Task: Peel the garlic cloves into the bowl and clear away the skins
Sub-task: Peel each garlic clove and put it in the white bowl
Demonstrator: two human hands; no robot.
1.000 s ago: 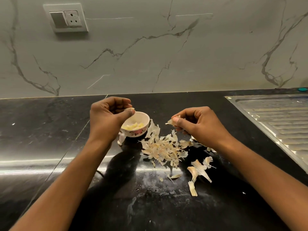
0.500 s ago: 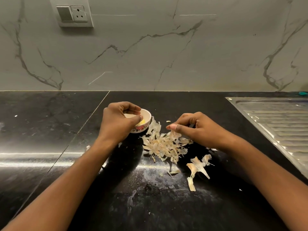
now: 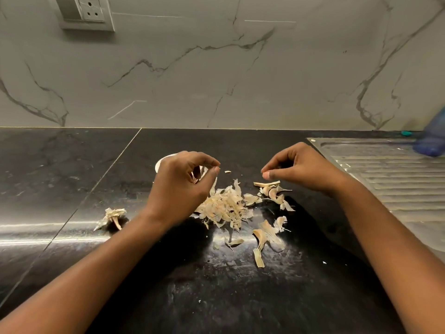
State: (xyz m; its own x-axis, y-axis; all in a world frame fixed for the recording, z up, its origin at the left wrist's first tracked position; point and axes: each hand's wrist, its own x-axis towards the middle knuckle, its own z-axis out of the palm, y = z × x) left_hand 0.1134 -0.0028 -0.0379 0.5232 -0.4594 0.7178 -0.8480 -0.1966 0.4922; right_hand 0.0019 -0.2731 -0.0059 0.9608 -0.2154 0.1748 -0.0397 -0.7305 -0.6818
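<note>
With left hand [image 3: 183,186] and right hand [image 3: 301,169] pinched on what cannot be told, skins [image 3: 224,208] heaped mid-worktop [image 3: 72,165] could be swept into the half-hidden bowl [image 3: 165,159] if gathered carelessly.

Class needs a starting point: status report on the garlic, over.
Left hand and right hand hover, fingertips pinched, contents unclear. Bowl half hidden behind left hand. Skins litter counter.

Tabletop [image 3: 72,165] is black polished stone, super glossy but smudged with dusty white scuffs up front. Wall [image 3: 240,80] looks like matt grey marble with dark veins. Drainboard [image 3: 385,179] is ribbed brushed steel. Skins [image 3: 224,208] are dry, papery, flaky. Bowl [image 3: 163,161] looks like glazed white ceramic, switch plate [image 3: 84,13] smooth plastic.
</note>
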